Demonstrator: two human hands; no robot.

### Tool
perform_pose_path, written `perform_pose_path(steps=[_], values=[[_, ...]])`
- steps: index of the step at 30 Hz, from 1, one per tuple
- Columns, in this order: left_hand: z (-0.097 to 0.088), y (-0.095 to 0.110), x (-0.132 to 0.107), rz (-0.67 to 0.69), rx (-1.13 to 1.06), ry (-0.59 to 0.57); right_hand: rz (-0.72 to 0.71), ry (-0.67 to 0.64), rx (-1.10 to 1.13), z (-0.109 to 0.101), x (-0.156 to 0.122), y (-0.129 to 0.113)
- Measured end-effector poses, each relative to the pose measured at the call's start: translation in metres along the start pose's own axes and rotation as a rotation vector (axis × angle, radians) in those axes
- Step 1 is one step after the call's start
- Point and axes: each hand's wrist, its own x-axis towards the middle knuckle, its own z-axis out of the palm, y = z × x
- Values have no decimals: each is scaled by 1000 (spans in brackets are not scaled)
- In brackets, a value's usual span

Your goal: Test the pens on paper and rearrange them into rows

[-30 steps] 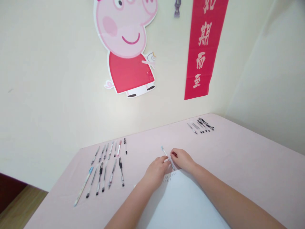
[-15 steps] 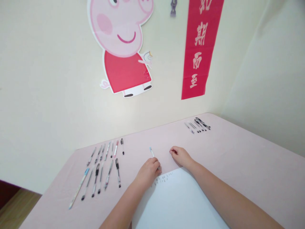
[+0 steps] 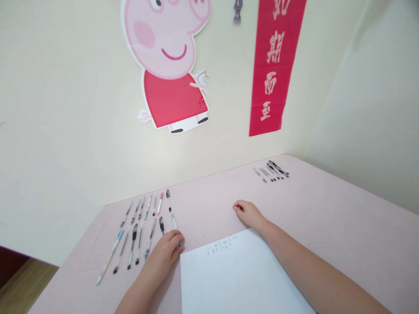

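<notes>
My left hand [image 3: 170, 246] is closed on a white pen with a light blue tip [image 3: 173, 220], low over the table at the right end of the near row of pens. Its fingers hide the pen's lower part, and also most of a black-capped pen [image 3: 161, 224] beside it. My right hand [image 3: 247, 213] rests on the table with its fingers curled; whether anything is in them cannot be made out. Just below it lies a white sheet of paper [image 3: 238, 279] with small handwritten marks along its top edge. My right forearm crosses the sheet's right side.
Two rows of pens lie on the left, among them a long blue-capped pen [image 3: 110, 257] and a pink pen [image 3: 159, 203]. Several more black pens [image 3: 275, 168] lie at the back right. A wall borders the pink table [image 3: 343, 226].
My left hand has moved left with the white pen, from above the paper's top left corner to the near row of pens. My right hand has stayed in place.
</notes>
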Motion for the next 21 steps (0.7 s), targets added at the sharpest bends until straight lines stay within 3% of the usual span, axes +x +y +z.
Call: perform_pose_path(steps=[6, 9, 13, 15, 18, 21], values=[[-2, -20, -8, 2, 37, 15, -7, 2, 6, 0, 0, 2], [-3, -20, -8, 14, 61, 11, -10, 4, 20, 4, 0, 3], [-8, 4, -2, 52, 95, 47, -5, 16, 51, 2, 9, 9], [-7, 21, 5, 112, 80, 48, 24, 90, -3, -8, 19, 16], [1, 47, 18, 182, 21, 24, 79, 270, -274, -33, 40, 34], [13, 67, 31, 204, -42, -10, 181, 297, -601, -58, 56, 58]])
